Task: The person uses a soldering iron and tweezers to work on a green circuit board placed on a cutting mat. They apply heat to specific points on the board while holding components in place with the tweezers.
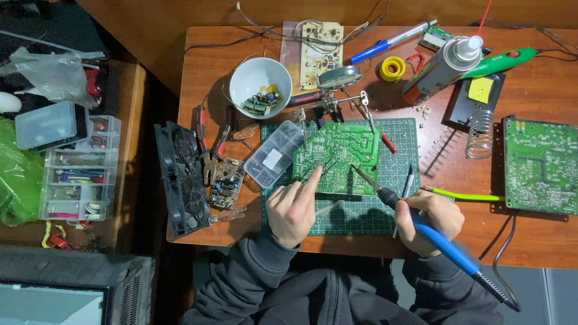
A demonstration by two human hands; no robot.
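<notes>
Blue-handled soldering iron (435, 236) is gripped in the right hand (435, 220), tip angled up-left toward the green circuit board (338, 157); a thin wire is pinched by the left hand (295, 207) against it.

Both hands forward, dark sleeves to the wrists.

The left hand (293, 210) is loosely curled, its index finger stretched straight toward one o'clock, thumb tucked alongside. The right hand (435, 219) is closed in a pen-like grip, knuckles turned toward ten o'clock. Both forearms angle in from six o'clock, the hands well apart.
</notes>
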